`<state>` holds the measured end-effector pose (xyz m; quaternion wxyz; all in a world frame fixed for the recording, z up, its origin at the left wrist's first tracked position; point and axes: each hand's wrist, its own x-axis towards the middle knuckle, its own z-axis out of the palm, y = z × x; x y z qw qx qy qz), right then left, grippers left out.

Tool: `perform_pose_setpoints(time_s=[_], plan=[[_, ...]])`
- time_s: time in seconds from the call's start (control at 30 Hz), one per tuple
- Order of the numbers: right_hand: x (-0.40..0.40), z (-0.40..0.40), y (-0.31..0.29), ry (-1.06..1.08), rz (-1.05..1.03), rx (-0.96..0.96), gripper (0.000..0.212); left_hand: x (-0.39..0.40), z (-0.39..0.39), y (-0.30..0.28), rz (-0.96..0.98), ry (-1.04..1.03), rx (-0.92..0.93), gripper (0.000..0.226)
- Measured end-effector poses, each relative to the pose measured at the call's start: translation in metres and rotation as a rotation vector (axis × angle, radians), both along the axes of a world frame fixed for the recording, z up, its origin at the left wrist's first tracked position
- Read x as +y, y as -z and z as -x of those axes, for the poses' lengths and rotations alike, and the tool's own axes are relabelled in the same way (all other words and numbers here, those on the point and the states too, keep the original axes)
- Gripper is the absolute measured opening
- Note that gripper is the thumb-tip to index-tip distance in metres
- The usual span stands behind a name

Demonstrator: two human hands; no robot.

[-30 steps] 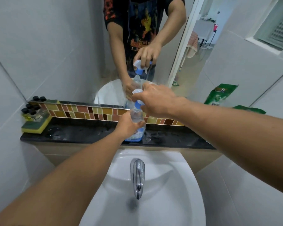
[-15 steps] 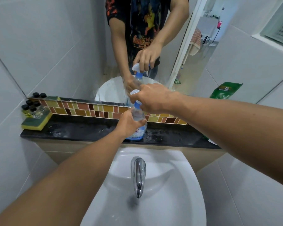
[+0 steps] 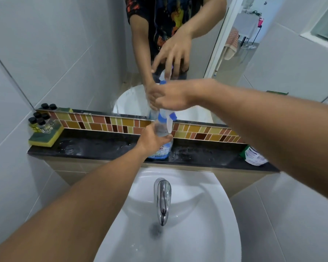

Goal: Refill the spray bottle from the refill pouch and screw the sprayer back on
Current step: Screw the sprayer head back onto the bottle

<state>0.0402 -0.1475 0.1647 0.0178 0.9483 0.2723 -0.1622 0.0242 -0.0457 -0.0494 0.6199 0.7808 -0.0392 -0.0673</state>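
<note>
A clear spray bottle (image 3: 162,153) with a blue label stands on the black ledge (image 3: 95,146) behind the basin. My left hand (image 3: 151,140) is wrapped around its body. The white and blue sprayer (image 3: 168,119) sits on the bottle's neck, its trigger hanging down the right side. My right hand (image 3: 172,99) covers the top of the sprayer, and the mirror shows its fingers spread around the head. The green and white refill pouch (image 3: 254,156) lies on the ledge's right end, partly hidden by my right forearm.
A yellow-green sponge (image 3: 45,138) and several small black-capped bottles (image 3: 39,120) sit at the ledge's left end. The chrome tap (image 3: 162,199) and white basin (image 3: 197,233) are below. A mirror (image 3: 102,53) rises above the tiled strip. The ledge is wet.
My right hand has turned on the sprayer and its fingers have spread wider. The sprayer's trigger now shows on the right. The left hand still holds the bottle in the same spot.
</note>
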Motion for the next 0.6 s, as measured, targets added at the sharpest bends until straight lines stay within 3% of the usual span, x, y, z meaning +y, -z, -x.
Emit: perform_pose_setpoints(time_s=[0.13, 0.27, 0.43, 0.6], plan=[[-0.013, -0.001, -0.013, -0.288, 0.274, -0.174, 0.077, 0.000, 0.003, -0.003, -0.085, 0.006, -0.063, 0.032], [-0.020, -0.002, 0.013, -0.468, 0.311, -0.351, 0.049, 0.000, 0.000, -0.004, -0.075, -0.025, 0.002, 0.034], [-0.022, -0.011, 0.036, -0.393, 0.186, -0.378, 0.034, -0.001, 0.003, -0.004, -0.007, -0.044, 0.035, 0.029], [-0.014, -0.015, 0.038, -0.190, 0.096, -0.223, 0.044, -0.002, 0.004, -0.005, -0.020, -0.053, 0.051, 0.040]])
